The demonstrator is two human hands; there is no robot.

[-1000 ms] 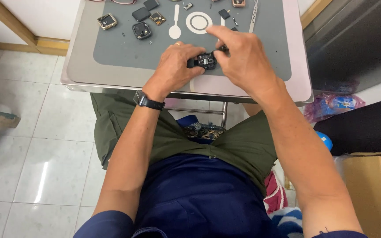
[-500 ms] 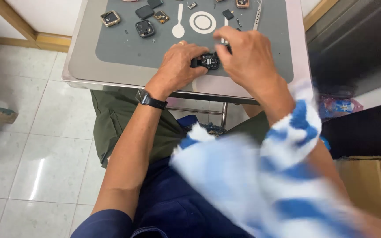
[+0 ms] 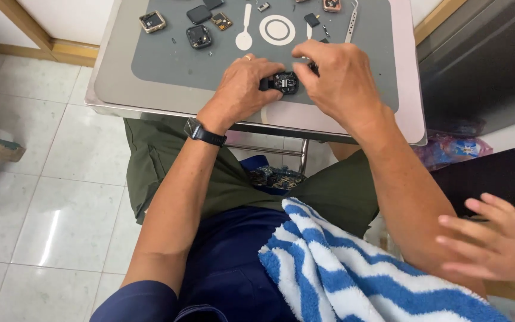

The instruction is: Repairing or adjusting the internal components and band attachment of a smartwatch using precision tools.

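**Opened smartwatch body held at the mat's near edge**

Nearest the camera, a blue-and-white striped towel [image 3: 353,268] is draped over the lap, and another person's hand [image 3: 496,244] is seen beside the right forearm. Farther out, a small opened smartwatch body [image 3: 285,82] is pinched between the left hand [image 3: 242,89] and the right hand [image 3: 338,74], both closed around it, just above the grey work mat [image 3: 168,59]. Beyond, a white spoon-shaped spudger [image 3: 244,30], a white ring [image 3: 277,30], metal tweezers [image 3: 350,22] and other watch cases [image 3: 198,37] are laid out.
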